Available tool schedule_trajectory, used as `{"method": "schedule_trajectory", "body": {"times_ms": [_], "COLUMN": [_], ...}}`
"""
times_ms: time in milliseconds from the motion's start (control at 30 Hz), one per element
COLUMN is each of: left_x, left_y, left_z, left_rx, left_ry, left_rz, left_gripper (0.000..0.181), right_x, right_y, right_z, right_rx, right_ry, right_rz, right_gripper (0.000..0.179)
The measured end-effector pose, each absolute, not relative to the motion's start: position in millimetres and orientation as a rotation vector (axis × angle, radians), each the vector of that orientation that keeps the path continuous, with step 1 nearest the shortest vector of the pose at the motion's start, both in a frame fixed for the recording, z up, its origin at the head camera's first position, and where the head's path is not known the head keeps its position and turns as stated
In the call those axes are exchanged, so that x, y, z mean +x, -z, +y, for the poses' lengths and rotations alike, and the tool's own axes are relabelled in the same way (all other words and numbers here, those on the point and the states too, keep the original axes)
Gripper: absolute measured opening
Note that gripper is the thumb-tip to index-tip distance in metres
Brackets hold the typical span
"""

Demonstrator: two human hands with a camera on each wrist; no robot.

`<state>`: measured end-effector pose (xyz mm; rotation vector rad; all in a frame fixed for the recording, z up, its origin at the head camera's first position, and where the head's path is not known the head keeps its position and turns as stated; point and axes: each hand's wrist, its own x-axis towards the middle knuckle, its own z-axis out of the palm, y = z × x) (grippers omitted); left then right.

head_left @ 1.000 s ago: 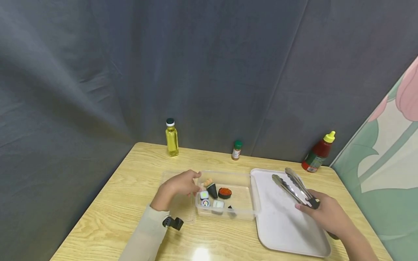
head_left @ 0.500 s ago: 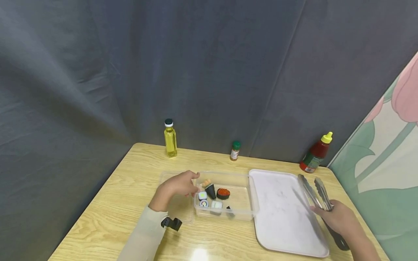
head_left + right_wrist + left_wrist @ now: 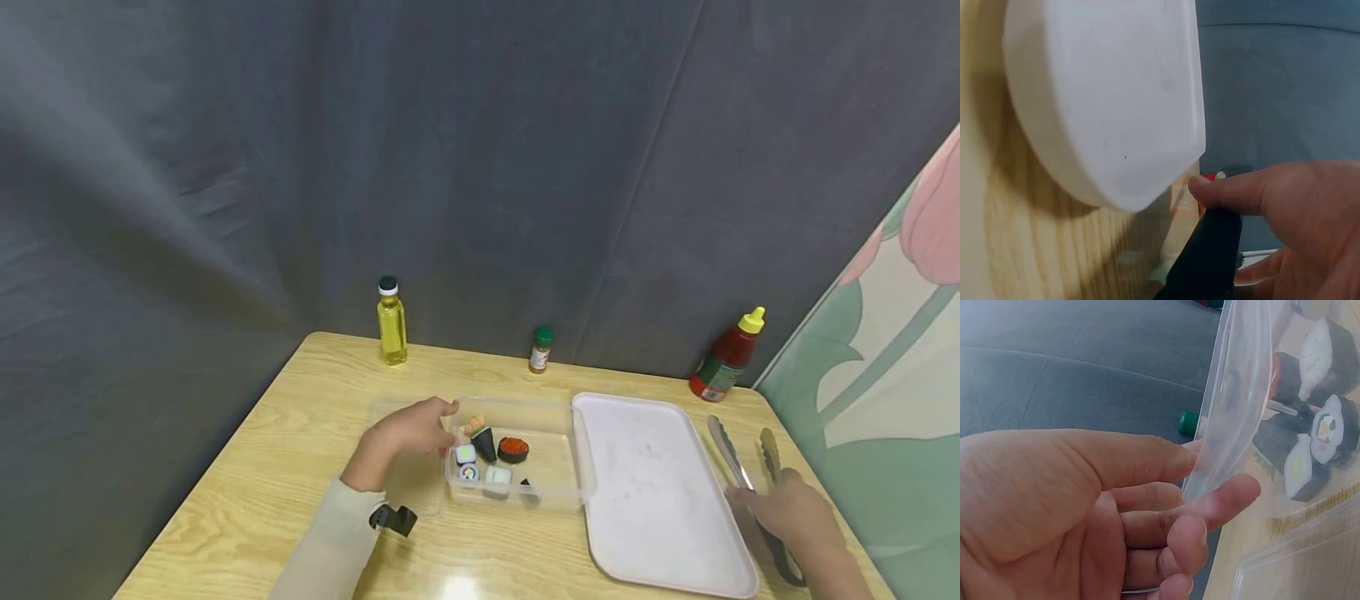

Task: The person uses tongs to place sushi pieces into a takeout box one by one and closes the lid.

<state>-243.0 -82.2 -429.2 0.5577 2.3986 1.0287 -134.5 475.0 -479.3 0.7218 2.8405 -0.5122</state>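
Note:
In the head view my left hand (image 3: 411,429) pinches the left rim of a clear plastic container (image 3: 551,497). The left wrist view shows thumb and fingers at its corner (image 3: 1222,450). Inside lie several toy sushi pieces: a black cone hand roll (image 3: 484,445), a red-topped gunkan (image 3: 513,451), a round roll (image 3: 468,474) and a white-topped piece (image 3: 497,478). At the far right, my right hand (image 3: 797,517) holds metal tongs (image 3: 726,448), arms spread, beside the tray. Its thumb rests on the black handle (image 3: 1210,250) in the right wrist view.
A white tray (image 3: 660,500) lies between the container and the tongs. A clear lid (image 3: 423,492) is under my left hand. Along the back stand an oil bottle (image 3: 392,329), a green-capped jar (image 3: 540,354) and a red sauce bottle (image 3: 726,360).
My right hand has carried the tongs from over the tray rightward to the table beside it, and their arms have spread wider. My left hand stays at the container's rim.

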Motion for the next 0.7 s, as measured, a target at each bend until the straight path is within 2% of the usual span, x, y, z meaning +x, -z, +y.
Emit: {"method": "schedule_trajectory", "body": {"times_ms": [267, 700], "left_x": [-239, -241], "left_y": [427, 421], "left_z": [-79, -76], "left_rx": [0.546, 0.497], "left_ry": [-0.997, -0.912], "left_rz": [2.427, 2.483], "left_gripper": [0.066, 0.065], "right_x": [-146, -150], "right_y": [486, 483], "right_z": [477, 471], "right_rx": [0.837, 0.791], "right_ry": [0.506, 0.505], "right_rz": [2.82, 2.816], "right_gripper": [0.129, 0.125]}}
